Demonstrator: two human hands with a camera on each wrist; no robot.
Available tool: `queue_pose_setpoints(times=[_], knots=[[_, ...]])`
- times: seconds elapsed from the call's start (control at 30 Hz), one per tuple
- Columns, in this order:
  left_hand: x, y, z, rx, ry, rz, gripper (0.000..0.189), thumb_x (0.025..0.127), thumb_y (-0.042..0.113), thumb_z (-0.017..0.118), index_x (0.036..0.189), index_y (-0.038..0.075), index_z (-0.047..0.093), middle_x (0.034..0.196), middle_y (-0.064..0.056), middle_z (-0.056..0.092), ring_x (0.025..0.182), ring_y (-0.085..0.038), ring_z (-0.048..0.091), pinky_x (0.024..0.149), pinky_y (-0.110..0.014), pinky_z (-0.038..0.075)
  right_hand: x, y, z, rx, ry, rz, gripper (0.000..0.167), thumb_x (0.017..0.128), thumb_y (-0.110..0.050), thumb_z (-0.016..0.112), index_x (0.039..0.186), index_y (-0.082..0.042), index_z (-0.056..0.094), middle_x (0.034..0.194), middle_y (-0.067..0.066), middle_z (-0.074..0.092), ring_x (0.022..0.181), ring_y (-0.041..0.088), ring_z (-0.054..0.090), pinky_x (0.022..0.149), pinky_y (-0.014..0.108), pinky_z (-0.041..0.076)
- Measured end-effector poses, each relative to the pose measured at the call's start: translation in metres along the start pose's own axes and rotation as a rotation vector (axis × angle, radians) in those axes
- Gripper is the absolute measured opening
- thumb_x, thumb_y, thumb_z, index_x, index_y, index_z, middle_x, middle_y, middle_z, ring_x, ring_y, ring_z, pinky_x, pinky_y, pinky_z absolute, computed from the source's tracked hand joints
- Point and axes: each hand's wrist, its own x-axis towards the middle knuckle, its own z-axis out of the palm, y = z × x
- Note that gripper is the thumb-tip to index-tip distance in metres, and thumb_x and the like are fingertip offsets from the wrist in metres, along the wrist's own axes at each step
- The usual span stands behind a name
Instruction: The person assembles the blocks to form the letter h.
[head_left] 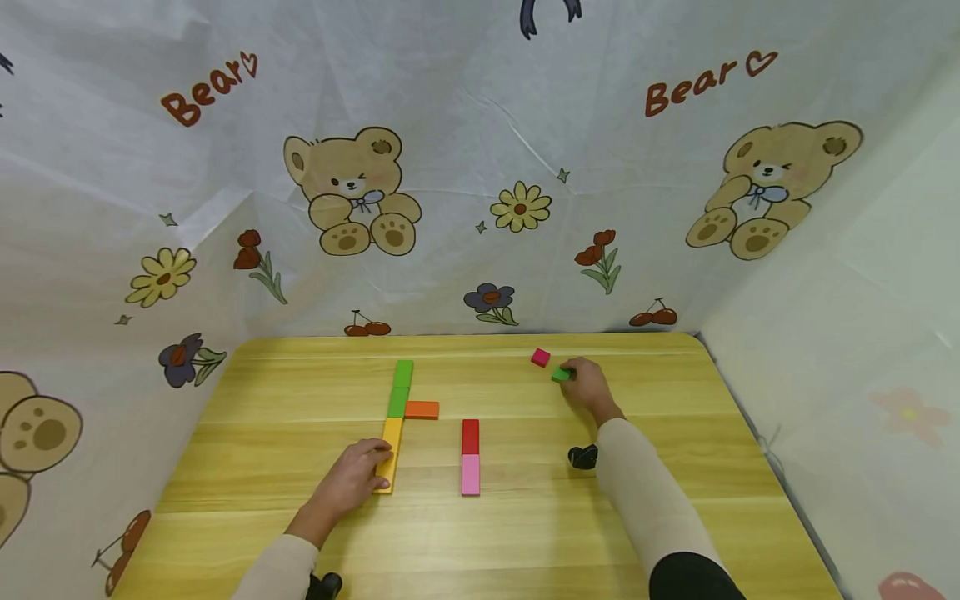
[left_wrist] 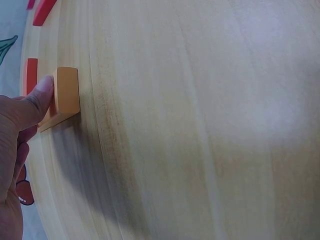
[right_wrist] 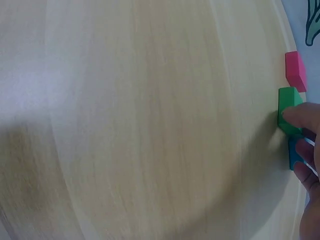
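My left hand (head_left: 354, 477) is at the near end of a line of blocks, gripping the nearest yellow block (left_wrist: 68, 92) with the thumb against its side. Another yellow block (head_left: 392, 431) and two green blocks (head_left: 400, 402) continue this line away from me. An orange block (head_left: 422, 410) sticks out to its right. At the back right, my right hand (head_left: 587, 385) pinches a green block (right_wrist: 287, 107), thumb on its near face. A blue block (right_wrist: 295, 152) shows beside it, partly covered by the fingers.
A crimson block (head_left: 540, 357) lies just left of the green one at the back right. In the middle, a red block (head_left: 470, 437) and a pink block (head_left: 470, 476) stand end to end. Patterned cloth (head_left: 450, 108) hangs behind the wooden table (head_left: 525, 533).
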Motion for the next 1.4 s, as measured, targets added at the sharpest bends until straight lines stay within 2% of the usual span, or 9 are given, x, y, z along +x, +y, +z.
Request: queue_pose_setpoints(times=[0.23, 0.43, 0.6, 0.83, 1.0, 1.4], knots=[[0.000, 0.001, -0.001, 0.004, -0.003, -0.004, 0.040, 0.074, 0.012, 0.082, 0.107, -0.006, 0.069, 0.115, -0.013, 0.061, 0.106, -0.031, 0.058, 0.089, -0.044, 0.050, -0.004, -0.003, 0.003, 0.026, -0.001, -0.016, 0.030, 0.085, -0.002, 0.067, 0.114, 0.008, 0.066, 0.121, 0.028, 0.058, 0.111, 0.042, 0.055, 0.091, 0.047, 0.050], [0.001, 0.002, -0.001, 0.003, -0.011, -0.009, 0.039, 0.074, 0.012, 0.082, 0.107, -0.006, 0.069, 0.115, -0.013, 0.061, 0.107, -0.032, 0.058, 0.089, -0.044, 0.050, -0.009, -0.007, 0.012, 0.055, 0.000, -0.041, 0.031, 0.082, 0.000, 0.065, 0.112, 0.007, 0.068, 0.114, 0.024, 0.064, 0.106, 0.039, 0.059, 0.087, 0.047, 0.052], [0.000, 0.002, 0.001, -0.004, -0.005, -0.014, 0.039, 0.074, 0.012, 0.082, 0.107, -0.006, 0.069, 0.115, -0.013, 0.061, 0.106, -0.032, 0.059, 0.089, -0.044, 0.050, -0.016, -0.019, 0.014, 0.104, 0.000, -0.108, 0.030, 0.082, 0.003, 0.065, 0.111, 0.010, 0.067, 0.110, 0.024, 0.065, 0.104, 0.039, 0.060, 0.088, 0.048, 0.051], [0.000, 0.004, 0.001, -0.012, 0.007, -0.030, 0.039, 0.074, 0.012, 0.082, 0.107, -0.005, 0.069, 0.115, -0.012, 0.061, 0.107, -0.032, 0.058, 0.090, -0.044, 0.050, -0.022, -0.037, 0.022, 0.144, -0.038, -0.117, 0.031, 0.079, 0.004, 0.066, 0.110, 0.009, 0.068, 0.108, 0.020, 0.065, 0.099, 0.036, 0.061, 0.085, 0.046, 0.053], [0.000, 0.005, -0.001, -0.026, 0.011, -0.034, 0.039, 0.074, 0.010, 0.082, 0.107, -0.006, 0.069, 0.115, -0.013, 0.061, 0.107, -0.033, 0.058, 0.090, -0.044, 0.050, -0.022, -0.049, 0.029, 0.138, -0.053, -0.117, 0.031, 0.077, 0.006, 0.067, 0.108, 0.006, 0.070, 0.105, 0.015, 0.066, 0.097, 0.032, 0.062, 0.085, 0.043, 0.053], [-0.001, 0.005, -0.003, -0.020, 0.012, -0.018, 0.039, 0.073, 0.010, 0.082, 0.106, -0.006, 0.069, 0.114, -0.013, 0.062, 0.107, -0.032, 0.058, 0.090, -0.045, 0.049, -0.020, -0.078, 0.039, 0.101, -0.123, -0.197, 0.028, 0.074, 0.004, 0.075, 0.102, 0.002, 0.073, 0.099, 0.011, 0.068, 0.089, 0.026, 0.061, 0.081, 0.038, 0.053]])
